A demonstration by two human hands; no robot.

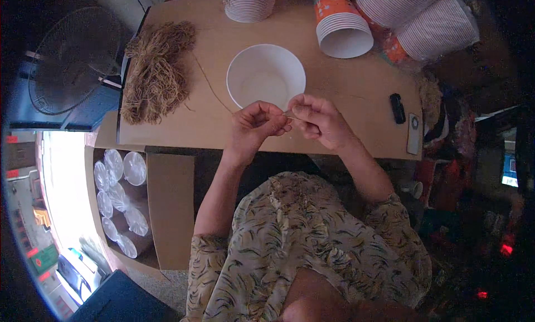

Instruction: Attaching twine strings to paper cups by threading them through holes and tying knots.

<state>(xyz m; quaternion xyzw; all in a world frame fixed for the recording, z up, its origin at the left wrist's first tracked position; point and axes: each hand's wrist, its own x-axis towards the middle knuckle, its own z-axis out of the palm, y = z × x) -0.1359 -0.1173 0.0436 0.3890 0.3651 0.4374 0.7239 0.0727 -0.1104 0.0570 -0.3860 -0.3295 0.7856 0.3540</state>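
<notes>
Just in front of the white bowl [266,57], my two hands meet at the fingertips. A thin brown strand [209,87], stiff like dried root or coarse string, runs from the tangled brown bundle [159,71] into my left hand [253,131], whose thumb and fingers are closed on it. My right hand [322,122] is also closed, pinching a small, thin, pale piece against the left fingertips. Whether that piece is the strand's own end is too small to tell. The bowl stands upright, with only a pale bottom showing inside.
Nested white paper tubs [249,4] stand at the table's far edge. Orange-and-white tubs [345,38] lie on their sides, beside bagged stacks [437,29]. A black device [397,108] and a pale remote [413,133] lie right. An open carton [173,210] holds clear plastic-wrapped round pieces [135,169].
</notes>
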